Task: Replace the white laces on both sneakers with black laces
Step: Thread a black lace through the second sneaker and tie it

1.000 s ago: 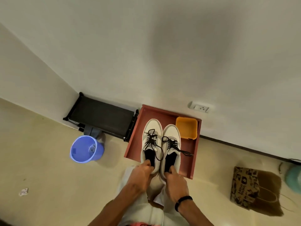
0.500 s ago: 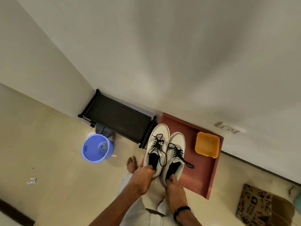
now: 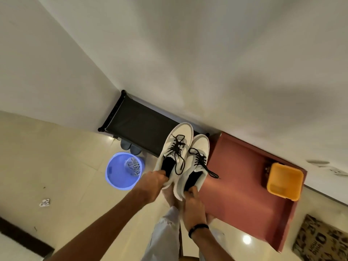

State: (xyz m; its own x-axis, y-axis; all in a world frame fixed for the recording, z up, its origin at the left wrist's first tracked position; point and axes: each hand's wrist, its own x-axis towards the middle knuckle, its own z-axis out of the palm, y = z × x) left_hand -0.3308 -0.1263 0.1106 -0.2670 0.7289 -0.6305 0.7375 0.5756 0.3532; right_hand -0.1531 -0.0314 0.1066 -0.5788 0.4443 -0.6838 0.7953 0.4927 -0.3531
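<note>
Risk: left hand [image 3: 150,185] and right hand [image 3: 192,202] each pinch a sneaker [image 3: 176,149] heel near rack [image 3: 139,127]; loose black laces [image 3: 204,164] may snag.

**Sneakers lifted off the table**

A second ago both sneakers stood on the red table [image 3: 244,178], near its left edge. Now the left hand [image 3: 150,187] and the right hand [image 3: 192,206] hold them by the heels, raised and carried left. The left sneaker [image 3: 175,147] hangs over the black rack [image 3: 137,127]; the right sneaker [image 3: 195,161] overlaps the table's left edge.
</note>
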